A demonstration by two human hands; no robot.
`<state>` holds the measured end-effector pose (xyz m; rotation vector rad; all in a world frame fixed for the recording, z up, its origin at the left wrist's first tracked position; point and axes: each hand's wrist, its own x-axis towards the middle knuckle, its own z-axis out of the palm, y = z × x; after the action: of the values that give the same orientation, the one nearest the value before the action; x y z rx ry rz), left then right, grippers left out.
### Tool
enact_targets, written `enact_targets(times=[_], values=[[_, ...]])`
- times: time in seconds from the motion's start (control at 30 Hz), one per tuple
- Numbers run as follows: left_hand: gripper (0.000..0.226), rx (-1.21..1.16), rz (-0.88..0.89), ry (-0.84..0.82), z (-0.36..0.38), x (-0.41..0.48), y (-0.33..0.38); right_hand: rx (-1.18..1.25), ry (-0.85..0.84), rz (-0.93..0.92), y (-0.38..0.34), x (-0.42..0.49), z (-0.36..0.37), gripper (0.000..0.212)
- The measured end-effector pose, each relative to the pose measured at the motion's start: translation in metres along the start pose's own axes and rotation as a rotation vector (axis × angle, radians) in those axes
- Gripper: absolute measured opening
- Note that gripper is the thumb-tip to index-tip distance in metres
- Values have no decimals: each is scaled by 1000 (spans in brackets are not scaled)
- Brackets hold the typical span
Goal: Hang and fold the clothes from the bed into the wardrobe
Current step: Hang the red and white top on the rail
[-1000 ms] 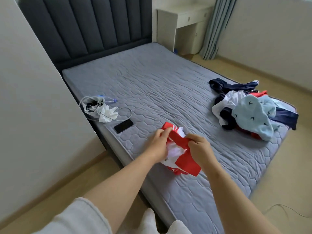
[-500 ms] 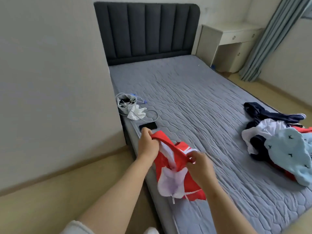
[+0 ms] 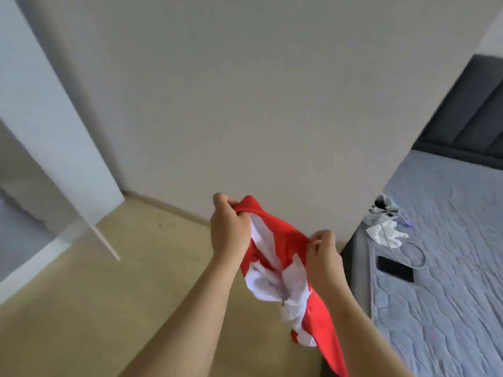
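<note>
A red garment (image 3: 283, 257) with a white lining and a zip hangs in the air between my hands, over the floor beside the bed (image 3: 449, 295). My left hand (image 3: 230, 229) grips its upper edge in a fist. My right hand (image 3: 324, 254) pinches the same edge lower and to the right. The rest of the garment droops below my right wrist. The pile of other clothes is out of view.
A plain wall (image 3: 245, 104) fills the view ahead. A pale open door (image 3: 54, 137) stands at the left above the wooden floor (image 3: 109, 308). On the bed's near edge lie a black phone (image 3: 396, 268), a cable and a grey-white bundle (image 3: 385, 221). The dark headboard (image 3: 468, 110) is at far right.
The view has swung left from the bed toward the wall and door. Both hands lifted the red garment off the mattress and carried it over the floor.
</note>
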<state>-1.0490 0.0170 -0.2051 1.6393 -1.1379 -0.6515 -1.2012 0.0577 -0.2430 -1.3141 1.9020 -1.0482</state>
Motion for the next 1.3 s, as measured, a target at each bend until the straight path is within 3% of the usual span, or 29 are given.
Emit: enact_targets(times=[0.17, 0.23, 0.33, 0.43, 0.57, 0.67, 0.77, 0.87, 1.03, 1.17, 1.3], values=[[15, 87, -5, 144, -114, 52, -31, 70, -388, -215, -73, -21, 117, 28], [15, 121, -27, 212, -160, 70, -50, -32, -519, -256, -97, -28, 162, 22], [16, 199, -69, 310, -225, 93, -81, -88, -443, -308, -129, -40, 221, 19], [27, 323, -176, 405, -284, 108, -112, 93, -320, -231, -163, -48, 266, 24], [42, 447, -288, 591, -348, 116, -149, 240, -328, -245, -213, -63, 321, 27], [37, 486, -382, 753, -398, 120, -175, 339, -357, -231, -244, -69, 357, 28], [30, 389, -452, 886, -442, 127, -198, 424, -372, -185, -272, -68, 393, 30], [23, 209, -510, 928, -470, 144, -214, 454, -498, -191, -300, -70, 435, 29], [25, -265, -594, 1025, -507, 203, -224, 431, -726, -184, -341, -55, 513, 35], [16, -338, -644, 1110, -542, 259, -224, 377, -841, -216, -382, -34, 569, 36], [14, -177, -640, 1172, -568, 293, -230, 378, -888, -260, -423, -17, 619, 32]])
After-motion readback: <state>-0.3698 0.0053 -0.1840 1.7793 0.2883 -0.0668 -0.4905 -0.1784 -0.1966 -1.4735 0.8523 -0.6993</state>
